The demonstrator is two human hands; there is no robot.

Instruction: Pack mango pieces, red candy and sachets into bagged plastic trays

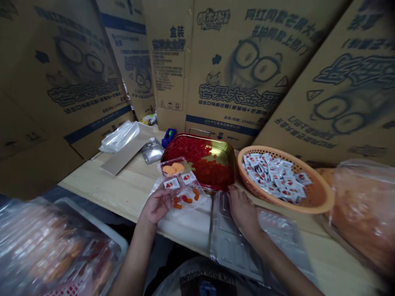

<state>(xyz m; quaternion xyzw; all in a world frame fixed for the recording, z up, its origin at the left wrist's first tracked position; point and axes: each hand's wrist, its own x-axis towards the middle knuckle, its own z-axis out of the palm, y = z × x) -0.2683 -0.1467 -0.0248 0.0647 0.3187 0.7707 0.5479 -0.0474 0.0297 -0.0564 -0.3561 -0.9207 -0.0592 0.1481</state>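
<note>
My left hand [158, 205] holds a clear plastic blister tray [202, 198] by its left side, tilted above the table. In its pockets lie orange round pieces [173, 168], two small printed sachets [171, 183] and several red and orange gummy candies [187, 199]. My right hand [242, 209] is closed at the far edge of a stack of empty clear blister trays [237, 248], its fingertips partly hidden near the red tray's rim. Just beyond both hands stands a red tray with a gold inside [224, 153], holding red and orange gummy candies.
An orange plastic basket [322, 197] of sachets stands right of the red tray. Beyond it is a bagged orange bulk [364, 213]. Cardboard boxes [228, 74] wall the back. A blue tape dispenser [168, 137], a cardboard strip [125, 154] and a bin of filled packs [52, 250] are left.
</note>
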